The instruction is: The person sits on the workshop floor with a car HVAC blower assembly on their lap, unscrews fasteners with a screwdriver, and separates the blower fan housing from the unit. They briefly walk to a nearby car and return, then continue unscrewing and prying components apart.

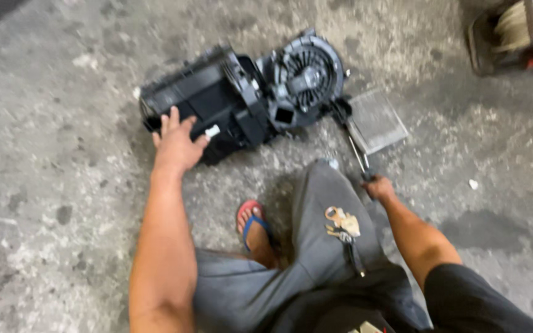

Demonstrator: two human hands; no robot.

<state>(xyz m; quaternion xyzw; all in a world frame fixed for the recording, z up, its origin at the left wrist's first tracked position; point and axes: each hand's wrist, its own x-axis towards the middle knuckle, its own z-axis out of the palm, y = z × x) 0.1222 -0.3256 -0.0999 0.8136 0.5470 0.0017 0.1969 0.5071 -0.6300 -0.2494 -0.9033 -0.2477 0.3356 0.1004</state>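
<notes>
Left hand: my left hand (177, 143) lies flat on the near end of the black plastic housing (208, 105), fingers spread apart and pressing on its top face — not wrapped round anything.
Right hand: my right hand (379, 186) is closed round the dark grip of a thin metal tool (354, 148), its shaft running up and away from me toward the housing.
Where the housing lies: on the concrete floor (50, 185), ahead of my knees and a little to the left; my left hand touches it, my right is well apart and reaches it only through the tool.
Long axis: it runs from lower left to upper right, boxy end under my left hand, round blower fan (306, 73) at the far right end.
Tool tip: it ends near the joint between the fan end and the flat grey finned panel (377, 120) lying just beside it — blur hides the exact contact.
Materials: the housing is hard moulded plastic, ribbed and angular, with a small white tab (212, 131) by my fingers; the fan is a ring of fine blades; the floor is rough, stained and mottled.
Near me: grey trousers, a red and blue sandal (251, 219), a bunch of keys (342, 227) on my thigh.
</notes>
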